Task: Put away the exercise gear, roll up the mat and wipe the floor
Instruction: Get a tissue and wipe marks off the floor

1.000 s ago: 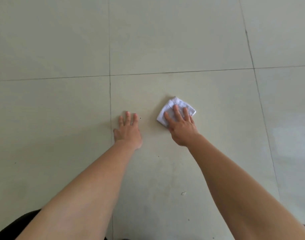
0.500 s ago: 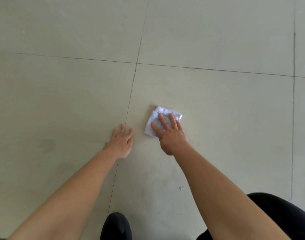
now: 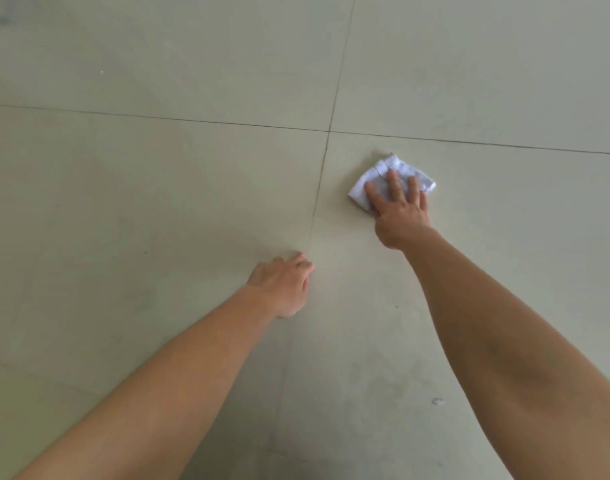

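Pale beige tiled floor [image 3: 158,185], dark grout lines crossing top centre. Right hand [image 3: 398,211] presses flat, fingers spread and straight, on folded white cloth [image 3: 393,176] just right of the vertical grout line. Left hand [image 3: 282,285] rests on floor, fingers relaxed, holding nothing. No readable writing.

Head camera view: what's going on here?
A person is wiping the floor. The right hand presses a white cloth flat on it, fingers straight, just right of a seam. The left hand rests on the floor nearer the person, holding nothing.
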